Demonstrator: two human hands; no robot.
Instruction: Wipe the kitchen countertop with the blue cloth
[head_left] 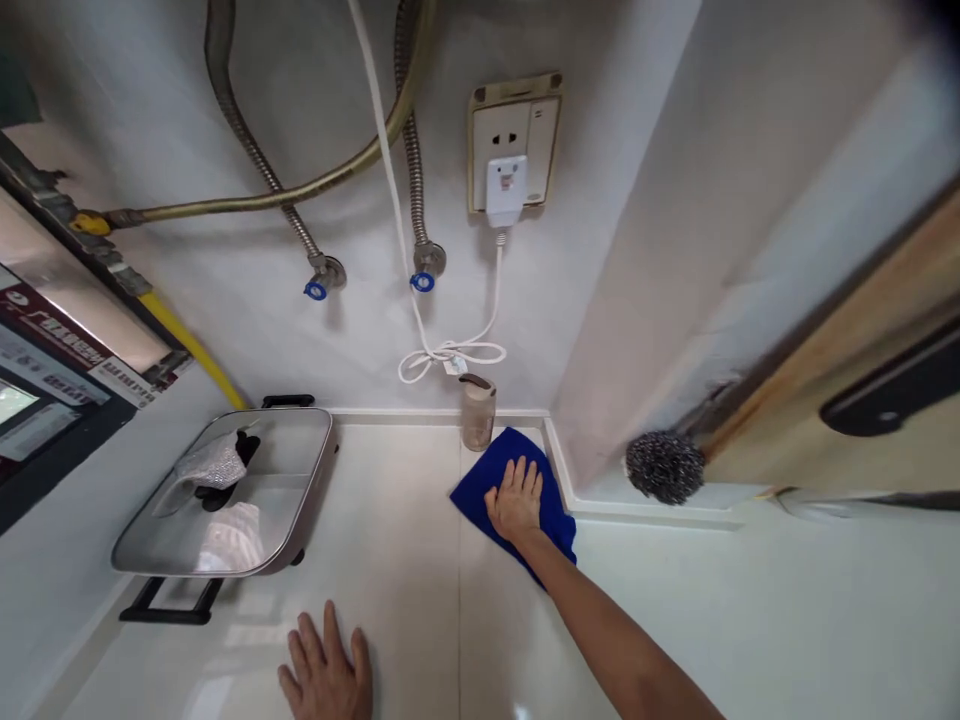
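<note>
I see that the cloth (478, 492) is of a deep, plain blue. To the left of this cloth, the pan (315, 498) has black handles (166, 617), and the pipe (195, 349) is bright yellow. Above the cloth, the plug (506, 190) is white. To its right, the scrubber (664, 466) is dark grey.

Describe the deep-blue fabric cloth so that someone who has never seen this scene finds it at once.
Go along the glossy white surface to the back corner where two pale walls meet. There, the person's right hand lies spread on the deep-blue fabric cloth. Unlike the upright, brownish translucent cup beside it, the cloth lies flat and is solid blue.
</note>
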